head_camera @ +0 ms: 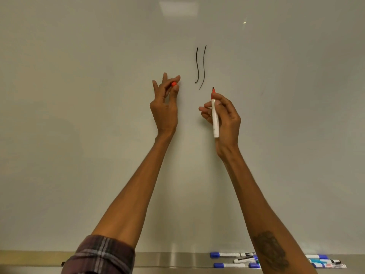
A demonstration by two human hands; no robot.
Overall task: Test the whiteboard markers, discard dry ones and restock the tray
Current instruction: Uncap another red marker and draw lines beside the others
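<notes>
Whiteboard bearing black strokes, markers along tray

An uncapped whiteboard marker with a white barrel, red-orange neck and dark tip stands nearly upright, tip upward, held in the right hand. Its tip sits just below and right of two wavy black vertical strokes on the pale glossy whiteboard; whether the tip touches the board cannot be told. Its small red-orange cap is pinched in the fingertips of the left hand, apart from the marker. Below, a long metallic tray holds several white markers with blue caps, lying flat in a loose cluster at its right end.
</notes>
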